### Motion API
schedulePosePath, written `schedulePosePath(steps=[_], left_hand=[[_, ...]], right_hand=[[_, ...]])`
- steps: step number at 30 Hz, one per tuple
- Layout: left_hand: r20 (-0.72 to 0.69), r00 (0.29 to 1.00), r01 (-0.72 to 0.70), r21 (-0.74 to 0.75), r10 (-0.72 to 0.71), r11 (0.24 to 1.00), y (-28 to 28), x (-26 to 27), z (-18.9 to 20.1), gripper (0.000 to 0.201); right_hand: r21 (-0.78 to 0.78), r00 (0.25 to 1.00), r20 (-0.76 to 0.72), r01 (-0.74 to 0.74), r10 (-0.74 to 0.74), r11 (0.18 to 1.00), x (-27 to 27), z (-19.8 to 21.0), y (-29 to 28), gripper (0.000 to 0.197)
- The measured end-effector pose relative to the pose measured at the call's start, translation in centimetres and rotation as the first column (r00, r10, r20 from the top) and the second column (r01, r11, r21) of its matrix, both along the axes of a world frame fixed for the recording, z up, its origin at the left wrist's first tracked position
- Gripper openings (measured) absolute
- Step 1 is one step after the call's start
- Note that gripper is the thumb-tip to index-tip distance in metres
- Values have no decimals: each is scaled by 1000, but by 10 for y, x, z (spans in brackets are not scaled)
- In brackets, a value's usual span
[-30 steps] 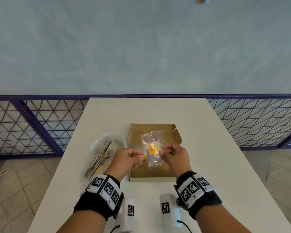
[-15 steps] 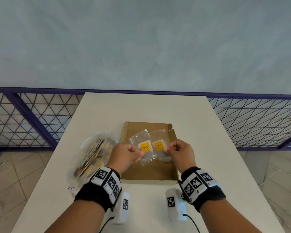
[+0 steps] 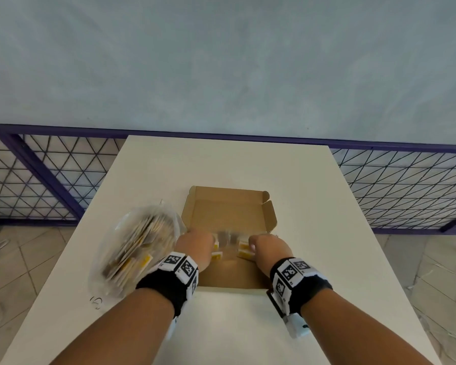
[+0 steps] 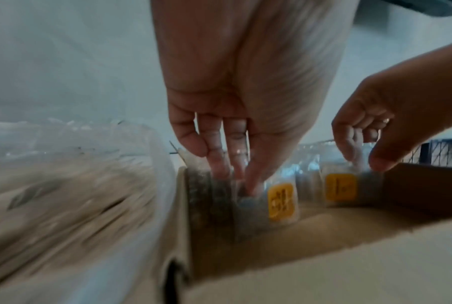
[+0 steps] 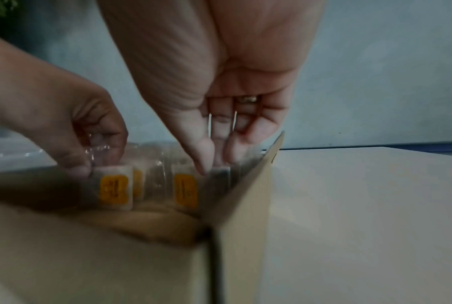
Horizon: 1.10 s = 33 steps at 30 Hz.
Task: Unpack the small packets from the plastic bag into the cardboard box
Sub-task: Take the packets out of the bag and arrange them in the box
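Observation:
An open, shallow cardboard box (image 3: 229,214) lies mid-table. Both hands are down inside its near half. My left hand (image 3: 195,243) pinches the top of a clear small packet with a yellow label (image 4: 281,200), which stands upright near the box's left wall. My right hand (image 3: 269,246) pinches a second yellow-labelled packet (image 5: 185,190), upright by the right wall (image 5: 245,205). The two packets stand side by side, a little apart, and look blurred in the head view. The clear plastic bag (image 3: 137,248) with several more packets lies just left of the box.
The white table (image 3: 327,259) ends at a purple-framed mesh railing (image 3: 406,185) behind and to both sides. Tiled floor lies below. The box's rear flap (image 3: 229,192) lies open towards the far edge.
Both hands have dropped from above the box down into it, each carrying its packet. The packets, close together before, now stand further apart and upright.

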<state>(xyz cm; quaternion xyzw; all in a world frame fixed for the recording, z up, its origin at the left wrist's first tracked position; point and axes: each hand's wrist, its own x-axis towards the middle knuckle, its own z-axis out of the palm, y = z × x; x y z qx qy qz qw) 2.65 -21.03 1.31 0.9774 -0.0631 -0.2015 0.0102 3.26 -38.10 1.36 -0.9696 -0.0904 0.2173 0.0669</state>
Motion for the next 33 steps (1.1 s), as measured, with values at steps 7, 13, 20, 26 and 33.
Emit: schedulePosePath(steps=[7, 13, 20, 26, 33], left_hand=[[128, 991, 20, 92, -31, 996, 4, 9, -1, 24], [314, 949, 6, -33, 5, 999, 0, -3, -4, 26], [88, 983, 171, -163, -159, 972, -15, -27, -22, 24], [-37, 994, -103, -104, 100, 989, 1, -21, -24, 27], [4, 960, -273, -188, 278, 944, 0, -25, -14, 19]], right_hand=[[-91, 992, 86, -86, 94, 992, 5, -4, -3, 30], [53, 975, 220, 12, -23, 999, -4, -6, -2, 36], [-24, 984, 24, -176, 177, 984, -21, -17, 9, 32], [-33, 998, -58, -20, 18, 999, -20, -24, 6, 40], [-27, 998, -48, 36, -37, 999, -22, -18, 8, 31]])
